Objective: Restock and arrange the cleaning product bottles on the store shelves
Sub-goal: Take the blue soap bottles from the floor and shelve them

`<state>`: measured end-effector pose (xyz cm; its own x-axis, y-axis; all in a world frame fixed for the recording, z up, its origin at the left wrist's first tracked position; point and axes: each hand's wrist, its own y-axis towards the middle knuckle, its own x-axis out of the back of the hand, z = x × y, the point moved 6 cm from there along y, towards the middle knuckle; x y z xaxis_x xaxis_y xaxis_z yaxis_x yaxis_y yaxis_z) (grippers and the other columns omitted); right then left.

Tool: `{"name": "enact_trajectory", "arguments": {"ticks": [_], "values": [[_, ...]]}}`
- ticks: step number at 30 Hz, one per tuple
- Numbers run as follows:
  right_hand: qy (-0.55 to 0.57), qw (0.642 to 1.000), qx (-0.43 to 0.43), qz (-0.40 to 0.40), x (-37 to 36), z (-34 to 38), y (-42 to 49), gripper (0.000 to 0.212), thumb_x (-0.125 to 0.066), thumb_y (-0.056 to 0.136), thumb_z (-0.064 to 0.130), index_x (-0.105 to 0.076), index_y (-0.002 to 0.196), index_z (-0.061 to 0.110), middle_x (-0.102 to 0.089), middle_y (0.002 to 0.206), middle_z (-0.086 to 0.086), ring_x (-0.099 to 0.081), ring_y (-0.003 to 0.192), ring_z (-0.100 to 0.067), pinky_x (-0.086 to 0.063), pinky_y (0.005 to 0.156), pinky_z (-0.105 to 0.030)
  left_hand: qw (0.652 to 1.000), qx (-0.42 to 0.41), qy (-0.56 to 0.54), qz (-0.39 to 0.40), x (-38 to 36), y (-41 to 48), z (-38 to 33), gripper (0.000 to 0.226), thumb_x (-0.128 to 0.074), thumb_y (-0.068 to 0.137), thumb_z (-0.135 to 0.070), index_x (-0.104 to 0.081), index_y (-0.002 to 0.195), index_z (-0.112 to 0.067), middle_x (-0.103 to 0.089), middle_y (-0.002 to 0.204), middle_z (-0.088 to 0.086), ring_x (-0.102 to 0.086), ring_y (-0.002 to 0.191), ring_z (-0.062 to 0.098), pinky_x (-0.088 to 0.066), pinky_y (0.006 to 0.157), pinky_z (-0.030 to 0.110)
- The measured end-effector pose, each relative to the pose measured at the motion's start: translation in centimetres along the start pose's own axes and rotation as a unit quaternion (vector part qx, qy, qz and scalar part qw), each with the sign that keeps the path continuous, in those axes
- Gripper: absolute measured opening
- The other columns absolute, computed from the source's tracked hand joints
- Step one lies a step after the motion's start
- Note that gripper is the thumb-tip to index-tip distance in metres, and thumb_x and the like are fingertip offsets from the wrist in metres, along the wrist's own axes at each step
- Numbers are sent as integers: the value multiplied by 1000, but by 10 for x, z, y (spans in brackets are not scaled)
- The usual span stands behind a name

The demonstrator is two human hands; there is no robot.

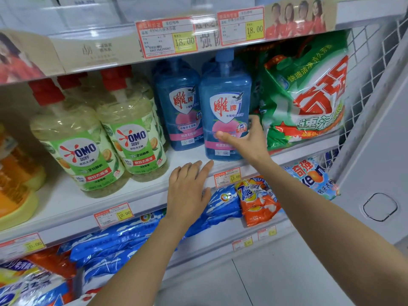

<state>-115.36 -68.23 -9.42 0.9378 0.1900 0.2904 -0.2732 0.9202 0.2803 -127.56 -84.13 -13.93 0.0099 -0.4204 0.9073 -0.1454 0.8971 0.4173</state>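
- Two blue pump bottles stand at centre frame on the middle shelf (66, 202). Each carries a white shield label with red characters above a pink peach picture.
- The front blue bottle (225, 96) sits upright at the shelf's front edge. The rear blue bottle (176, 100) is just beside it, to the left and further back.
- Your right hand (245, 138) grips the front blue bottle low down: thumb across the pink part of the label, fingers curled round its right side.
- Your left hand (187, 191) lies flat on the shelf lip, below and left of that bottle. Its fingers are straight and hold nothing.
- Left of centre stand two yellow-green OMO bottles (72, 146) with red pump caps and green labels reading "OMO". More red caps show behind them.
- At right, beside your right hand, is a green detergent bag (309, 96) with large red characters.
- Price tags: two on the upper rail (167, 38) read "18.00". One under the front blue bottle (227, 177) reads "12.00". One at lower left (113, 215) reads "10.00".
- On the lower shelf an orange Tide bag (256, 199) lies beside blue bags (220, 206).
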Motion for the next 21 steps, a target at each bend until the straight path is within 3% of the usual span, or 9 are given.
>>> {"name": "enact_trajectory", "arguments": {"ticks": [3,7,10,14,18,21], "values": [[10,999,-14,-38,-9,7,-9,92,-81,54,71,-48,123,21,-64,118,3,-63,105,-14,-53,93,-38,999,-14,-19,22,3,0,0,67,-64,88,-32,-38,149,-23,-52,140,2,-48,127,24,-33,109,43],[81,992,-88,-44,-21,8,-11,107,-66,44,92,-53,123,22,-67,116,5,-65,106,-18,-53,96,-45,994,10,-104,26,11,-2,3,61,-61,93,-29,-33,147,-18,-46,144,-2,-40,132,17,-17,111,28],[113,988,-107,-23,-24,11,-13,103,-67,40,93,-56,119,27,-68,113,8,-66,104,-15,-53,97,-43,973,56,-223,14,22,-4,8,59,-60,95,-25,-31,146,-18,-45,143,-3,-40,129,16,-25,105,23],[121,986,-115,-4,-18,21,-18,93,-68,48,88,-58,117,26,-66,115,8,-63,106,-14,-49,101,-40,915,133,-381,-16,39,-6,13,57,-57,97,-32,-29,146,-19,-41,145,-3,-42,131,10,-39,108,33],[157,977,-142,37,-10,30,-35,88,-69,64,79,-56,129,20,-60,122,10,-58,112,-13,-44,97,-33,842,153,-513,-62,65,-1,10,69,-55,83,-63,-37,142,-32,-45,144,-8,-47,128,8,-43,105,30],[154,971,-161,86,-3,35,-63,92,-70,67,77,-50,134,17,-57,125,9,-57,108,-11,-45,93,-31,787,155,-596,-16,76,0,-5,68,-67,81,-60,-40,141,-39,-53,140,-5,-55,124,11,-50,102,34]]}}
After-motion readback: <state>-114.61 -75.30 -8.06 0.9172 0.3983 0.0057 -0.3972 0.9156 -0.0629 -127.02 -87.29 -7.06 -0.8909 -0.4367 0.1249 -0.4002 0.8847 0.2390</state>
